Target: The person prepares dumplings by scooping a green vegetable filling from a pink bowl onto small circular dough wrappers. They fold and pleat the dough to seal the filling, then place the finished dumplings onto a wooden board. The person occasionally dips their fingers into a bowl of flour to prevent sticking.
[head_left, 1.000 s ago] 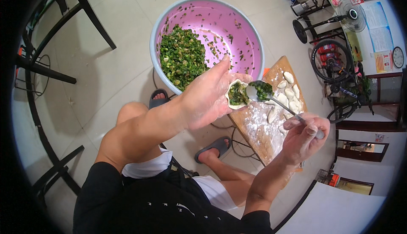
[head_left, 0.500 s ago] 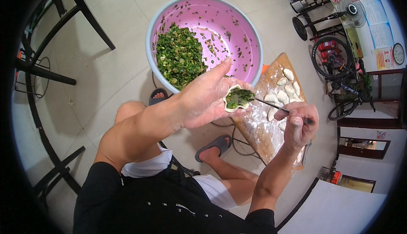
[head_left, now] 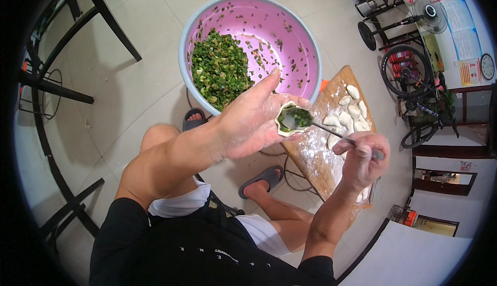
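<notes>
A round white dumpling wrapper (head_left: 282,131) lies across the fingers of my left hand (head_left: 248,120), its rim curling up around green filling. The thumb of that hand points up, away from the wrapper. My right hand (head_left: 365,156) is closed around the handle of a metal spoon (head_left: 331,129), whose bowl presses into the filling on the wrapper. Both hands are dusted with flour. Beyond the left hand stands a pink basin (head_left: 269,17) with a pale blue rim, and chopped green filling (head_left: 220,66) is heaped on its left side.
Right of the basin, a floured wooden board (head_left: 310,156) carries several finished dumplings (head_left: 346,119), partly behind my right hand. Black chair legs (head_left: 106,19) stand on the left. A fan (head_left: 427,12) and a bicycle (head_left: 406,71) are at the far right. My sandalled feet (head_left: 261,182) are below.
The spoon has shifted and turned over the wrapper, so more of its metal bowl shows. The wrapper is cupped a little more upright, and my right hand has dropped slightly.
</notes>
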`<state>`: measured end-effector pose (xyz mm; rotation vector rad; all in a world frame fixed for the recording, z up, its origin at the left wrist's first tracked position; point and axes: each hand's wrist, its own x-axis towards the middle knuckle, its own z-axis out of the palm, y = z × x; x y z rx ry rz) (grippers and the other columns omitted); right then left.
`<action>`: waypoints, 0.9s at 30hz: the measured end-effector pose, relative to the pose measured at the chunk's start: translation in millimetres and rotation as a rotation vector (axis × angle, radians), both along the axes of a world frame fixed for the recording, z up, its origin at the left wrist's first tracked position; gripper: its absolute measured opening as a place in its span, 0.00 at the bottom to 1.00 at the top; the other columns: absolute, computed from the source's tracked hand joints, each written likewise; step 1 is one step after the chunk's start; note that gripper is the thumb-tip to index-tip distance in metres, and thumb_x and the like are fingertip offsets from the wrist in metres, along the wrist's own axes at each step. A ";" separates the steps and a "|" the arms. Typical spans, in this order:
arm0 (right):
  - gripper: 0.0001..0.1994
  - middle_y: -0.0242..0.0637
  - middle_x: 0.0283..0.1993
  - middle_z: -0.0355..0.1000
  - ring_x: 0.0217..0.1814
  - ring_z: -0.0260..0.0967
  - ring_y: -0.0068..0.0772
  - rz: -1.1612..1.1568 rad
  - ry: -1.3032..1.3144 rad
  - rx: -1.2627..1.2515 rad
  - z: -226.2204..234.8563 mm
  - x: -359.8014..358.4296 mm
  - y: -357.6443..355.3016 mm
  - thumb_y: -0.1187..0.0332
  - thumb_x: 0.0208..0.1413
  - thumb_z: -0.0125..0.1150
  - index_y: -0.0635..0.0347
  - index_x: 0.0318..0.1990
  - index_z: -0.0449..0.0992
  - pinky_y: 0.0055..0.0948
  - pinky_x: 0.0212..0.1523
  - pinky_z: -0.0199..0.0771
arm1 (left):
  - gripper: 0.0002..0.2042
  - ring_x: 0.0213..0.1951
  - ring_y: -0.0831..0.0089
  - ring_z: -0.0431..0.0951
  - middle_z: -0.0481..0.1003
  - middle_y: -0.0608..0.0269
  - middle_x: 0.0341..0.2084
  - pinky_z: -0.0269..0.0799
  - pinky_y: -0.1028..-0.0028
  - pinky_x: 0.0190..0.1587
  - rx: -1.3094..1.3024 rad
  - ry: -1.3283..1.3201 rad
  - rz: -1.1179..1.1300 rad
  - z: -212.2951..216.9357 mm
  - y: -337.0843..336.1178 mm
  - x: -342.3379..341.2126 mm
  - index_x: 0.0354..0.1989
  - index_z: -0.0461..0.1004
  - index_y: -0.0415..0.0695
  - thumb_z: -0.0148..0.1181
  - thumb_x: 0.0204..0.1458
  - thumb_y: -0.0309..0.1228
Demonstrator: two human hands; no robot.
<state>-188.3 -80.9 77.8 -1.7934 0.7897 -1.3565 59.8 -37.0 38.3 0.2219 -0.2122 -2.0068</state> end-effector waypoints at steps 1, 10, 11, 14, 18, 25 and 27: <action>0.14 0.43 0.27 0.71 0.21 0.72 0.31 -0.052 -0.069 -0.014 -0.4 0.7 0.5 0.60 0.64 0.62 0.62 0.38 0.67 0.30 0.19 0.77 | 0.40 0.60 0.58 0.71 0.73 0.49 0.54 0.65 0.61 0.64 -0.017 0.017 0.027 -0.6 -0.4 0.0 0.60 0.66 0.32 0.25 0.67 0.61; 0.14 0.38 0.26 0.72 0.21 0.72 0.25 -0.298 -0.163 -0.126 -5.9 27.5 20.2 0.59 0.65 0.60 0.61 0.37 0.69 0.25 0.19 0.77 | 0.40 0.59 0.64 0.71 0.71 0.53 0.57 0.64 0.63 0.63 -0.012 0.036 0.145 -1.0 -0.8 -2.5 0.63 0.65 0.35 0.25 0.67 0.62; 0.14 0.39 0.27 0.72 0.21 0.72 0.26 -0.300 -0.129 -0.144 -6.8 30.4 21.9 0.59 0.66 0.59 0.61 0.37 0.69 0.25 0.19 0.77 | 0.40 0.59 0.64 0.71 0.71 0.53 0.56 0.64 0.63 0.63 -0.022 0.034 0.144 -1.5 -0.4 -3.5 0.63 0.65 0.35 0.25 0.67 0.62; 0.15 0.41 0.37 0.72 0.34 0.71 0.32 -0.415 0.159 0.007 -11.3 19.8 23.8 0.61 0.63 0.61 0.62 0.46 0.67 0.31 0.33 0.75 | 0.36 0.55 0.66 0.72 0.73 0.57 0.51 0.65 0.65 0.62 -0.030 0.062 0.155 2.8 1.2 -3.3 0.58 0.67 0.36 0.27 0.68 0.60; 0.30 0.46 0.54 0.73 0.55 0.73 0.42 -0.550 0.539 0.284 -21.2 -3.2 28.3 0.61 0.55 0.66 0.62 0.63 0.65 0.40 0.53 0.77 | 0.34 0.55 0.67 0.72 0.73 0.57 0.51 0.64 0.65 0.63 -0.056 0.022 0.169 -1.9 0.9 1.5 0.58 0.66 0.36 0.28 0.69 0.58; 0.17 0.46 0.35 0.74 0.24 0.74 0.37 -0.061 -0.272 -0.091 -1.7 56.1 12.1 0.64 0.62 0.63 0.65 0.52 0.69 0.36 0.25 0.81 | 0.37 0.60 0.63 0.70 0.69 0.51 0.58 0.63 0.62 0.65 0.006 0.027 0.291 1.2 -2.7 13.8 0.66 0.57 0.32 0.28 0.69 0.57; 0.10 0.45 0.31 0.73 0.24 0.74 0.33 -0.120 -0.243 -0.052 -2.9 54.9 -1.5 0.67 0.65 0.59 0.64 0.43 0.68 0.31 0.26 0.81 | 0.39 0.62 0.57 0.69 0.67 0.49 0.61 0.61 0.58 0.67 0.029 -0.039 0.333 2.6 -3.0 17.8 0.69 0.52 0.33 0.27 0.68 0.59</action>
